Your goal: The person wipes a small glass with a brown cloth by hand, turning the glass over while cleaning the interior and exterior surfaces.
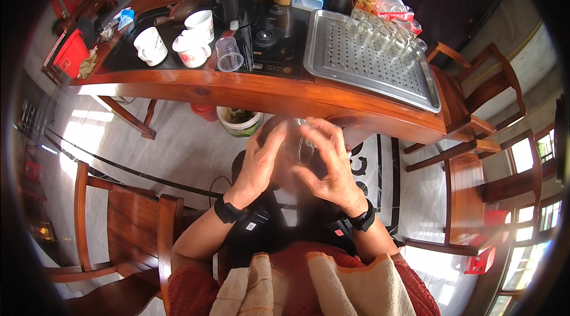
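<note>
Just beyond the wooden table's front edge, toward me, my right hand curls around a clear drinking glass. The round rim of the glass shows between thumb and fingers; a blurred patch in the picture veils much of it. My left hand is raised beside the glass with its thumb side up. Its other fingers are mostly hidden, so I cannot tell whether it touches the glass. Both wrists wear black straps.
A perforated metal tray holds several clear glasses at the table's right. White mugs and clear plastic cups stand left of it, by a black cooktop. Below sits a white bucket. Wooden chairs flank me.
</note>
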Available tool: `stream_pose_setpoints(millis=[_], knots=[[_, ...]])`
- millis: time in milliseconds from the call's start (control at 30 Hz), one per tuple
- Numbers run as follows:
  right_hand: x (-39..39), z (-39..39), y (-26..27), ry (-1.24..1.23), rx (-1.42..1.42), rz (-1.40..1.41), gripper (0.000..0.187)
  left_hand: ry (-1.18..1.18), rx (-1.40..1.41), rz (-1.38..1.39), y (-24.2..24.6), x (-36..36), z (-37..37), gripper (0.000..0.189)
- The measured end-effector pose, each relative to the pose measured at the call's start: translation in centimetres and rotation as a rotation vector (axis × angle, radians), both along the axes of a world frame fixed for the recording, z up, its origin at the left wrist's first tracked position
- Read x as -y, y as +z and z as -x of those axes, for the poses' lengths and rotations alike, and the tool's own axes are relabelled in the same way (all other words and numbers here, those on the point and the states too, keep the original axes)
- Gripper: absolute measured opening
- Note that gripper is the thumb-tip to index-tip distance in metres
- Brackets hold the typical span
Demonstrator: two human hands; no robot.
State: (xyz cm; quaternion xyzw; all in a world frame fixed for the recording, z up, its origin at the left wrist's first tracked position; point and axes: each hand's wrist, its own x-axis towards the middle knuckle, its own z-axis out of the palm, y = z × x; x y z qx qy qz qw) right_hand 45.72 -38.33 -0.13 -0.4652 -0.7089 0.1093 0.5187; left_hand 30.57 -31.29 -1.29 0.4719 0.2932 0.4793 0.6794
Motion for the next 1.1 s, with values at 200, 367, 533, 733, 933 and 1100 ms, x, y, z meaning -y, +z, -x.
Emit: stream_pose_setpoints(millis=[200,367,533,733,933,1100], knots=[[1.0,0.6,-0.7,0.155,-0.744,0.528,0.058,0.271,-0.269,-0.828,-0.8,-0.1,1.2,0.028],[0.9,0.2,0.0,0.170,-0.714,0.399,0.052,0.258,-0.300,-1.171,-0.7,-0.4,1.1,0.038],[1.6,1.3,0.3,-0.002,0.140,-0.044,0.051,-0.129,-0.093,-0.206,-0.7,-0.7,1.5,0.037],[1.0,0.4,0.2,-0.059,0.170,-0.003,0.051,-0.410,0.168,0.510,0.0,-0.8,1.2,0.050],[1.0,-0.2,-0.5,0.006,-0.679,0.272,0.042,-0.061,-0.214,-0.499,-0.5,1.4,0.0,0.044],[1.2,0.6,-1.4,0.067,-0.899,0.362,0.036,0.192,-0.447,-1.188,-0.2,0.4,0.1,0.044]])
